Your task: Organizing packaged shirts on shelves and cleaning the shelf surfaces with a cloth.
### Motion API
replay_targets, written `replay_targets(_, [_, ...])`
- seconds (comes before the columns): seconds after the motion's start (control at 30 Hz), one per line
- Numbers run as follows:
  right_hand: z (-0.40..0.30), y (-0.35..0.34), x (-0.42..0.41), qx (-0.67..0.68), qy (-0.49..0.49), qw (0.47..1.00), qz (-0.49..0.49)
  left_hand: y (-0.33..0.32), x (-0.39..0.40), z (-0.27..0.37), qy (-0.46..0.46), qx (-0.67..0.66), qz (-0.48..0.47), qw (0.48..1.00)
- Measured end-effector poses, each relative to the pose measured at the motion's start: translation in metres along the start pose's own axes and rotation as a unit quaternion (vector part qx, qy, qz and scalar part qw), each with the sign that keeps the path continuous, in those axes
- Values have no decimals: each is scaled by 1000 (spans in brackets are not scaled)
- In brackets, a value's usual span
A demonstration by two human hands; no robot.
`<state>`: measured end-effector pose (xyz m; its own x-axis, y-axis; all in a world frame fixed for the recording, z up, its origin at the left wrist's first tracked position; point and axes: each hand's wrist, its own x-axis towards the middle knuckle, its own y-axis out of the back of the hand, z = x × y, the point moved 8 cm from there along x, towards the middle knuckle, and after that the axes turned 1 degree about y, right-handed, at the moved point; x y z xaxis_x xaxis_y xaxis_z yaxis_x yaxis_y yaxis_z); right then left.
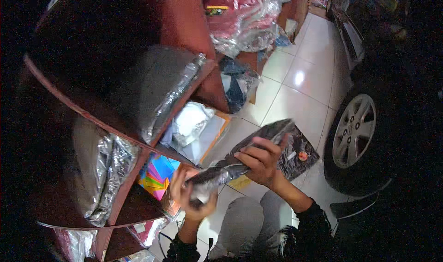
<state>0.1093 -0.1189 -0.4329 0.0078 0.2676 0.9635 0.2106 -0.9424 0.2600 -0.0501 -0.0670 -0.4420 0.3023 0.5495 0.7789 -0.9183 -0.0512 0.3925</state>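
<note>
A dark, folded item in clear plastic wrap (228, 165) is held up between both hands, in front of the wooden shelves. My left hand (193, 192), blurred, grips its lower left end. My right hand (261, 158) has its fingers wrapped over the upper part. Behind and beyond my right wrist, another black plastic-wrapped package (297, 154) with a round orange sticker lies on the tiled floor. Brightly coloured sheets or packets (159, 175) show in the shelving just beyond my left hand.
Reddish-brown shelves (119, 189) at left hold plastic-wrapped packages (110, 172). A white plastic-wrapped bundle (192, 123) lies near the shelf. Red wrapped goods (238, 19) are stacked farther off. A vehicle wheel (354, 130) stands at right, beside the white floor tiles (301, 85).
</note>
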Motion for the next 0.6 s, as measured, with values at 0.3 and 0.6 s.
replay_targets(0.3, [18, -135, 208, 162, 78, 983, -45, -45, 29, 17, -132, 158, -294, 934])
replay_targets(0.6, [-33, -313, 214, 123, 210, 929, -279, -22, 136, -23, -23, 375, -297, 878])
